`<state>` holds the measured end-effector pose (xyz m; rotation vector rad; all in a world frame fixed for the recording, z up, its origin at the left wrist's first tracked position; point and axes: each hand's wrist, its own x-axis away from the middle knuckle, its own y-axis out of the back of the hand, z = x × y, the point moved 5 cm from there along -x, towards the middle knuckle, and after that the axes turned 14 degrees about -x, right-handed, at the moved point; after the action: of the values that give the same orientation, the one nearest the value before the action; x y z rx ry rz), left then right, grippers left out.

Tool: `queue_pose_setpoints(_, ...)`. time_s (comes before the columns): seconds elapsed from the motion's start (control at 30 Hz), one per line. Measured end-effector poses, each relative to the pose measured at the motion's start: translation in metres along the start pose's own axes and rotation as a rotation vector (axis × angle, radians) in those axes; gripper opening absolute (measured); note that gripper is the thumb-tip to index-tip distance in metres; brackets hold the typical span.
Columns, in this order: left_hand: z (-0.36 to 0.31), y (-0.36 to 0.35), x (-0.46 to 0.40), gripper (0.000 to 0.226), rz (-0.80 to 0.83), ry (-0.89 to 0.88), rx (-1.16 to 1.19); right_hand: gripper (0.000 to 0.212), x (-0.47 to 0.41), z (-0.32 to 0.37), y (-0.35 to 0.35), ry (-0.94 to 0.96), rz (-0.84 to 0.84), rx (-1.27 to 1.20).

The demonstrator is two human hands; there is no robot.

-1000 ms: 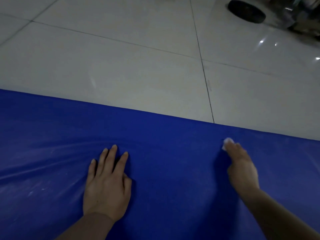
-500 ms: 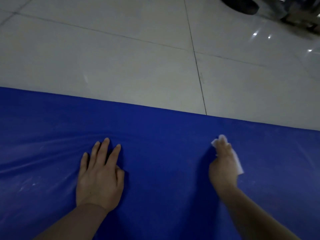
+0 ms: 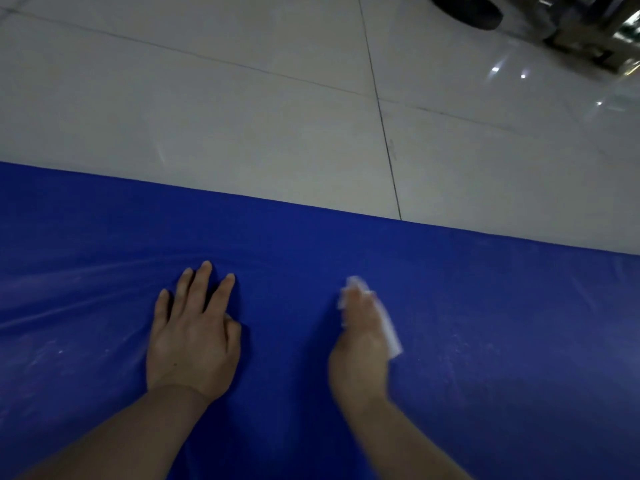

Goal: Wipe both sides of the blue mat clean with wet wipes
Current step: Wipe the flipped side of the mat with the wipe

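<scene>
Head view | lying flat on tiled floor point(image 3: 277, 109): blue mat point(image 3: 502, 323) | pressing down with straight, spread fingers: left hand point(image 3: 194, 341) | pressing white wet wipe point(image 3: 389, 329) onto mat beneath palm: right hand point(image 3: 360, 344), blurred, finger curl unclear | creasing outward of left hand: mat surface

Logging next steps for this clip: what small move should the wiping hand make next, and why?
Probably sweep the right hand with its wet wipe rightward: pale specks still dot the blue mat there, while the left hand lies flat, steadying it.
</scene>
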<state>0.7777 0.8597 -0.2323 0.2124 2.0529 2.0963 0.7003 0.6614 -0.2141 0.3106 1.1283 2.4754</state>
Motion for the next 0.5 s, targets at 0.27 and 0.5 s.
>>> queue_pose_setpoints(0.27,-0.002,0.003,-0.001,0.054,0.02,-0.008,0.05,0.067,0.016,-0.005,-0.025,0.228,0.028,0.15)
queue_pose_setpoints(0.5,0.005,0.016,0.023,0.043,-0.087,-0.082,0.24,0.063,0.019,0.003,-0.024,0.184,0.062,0.225)
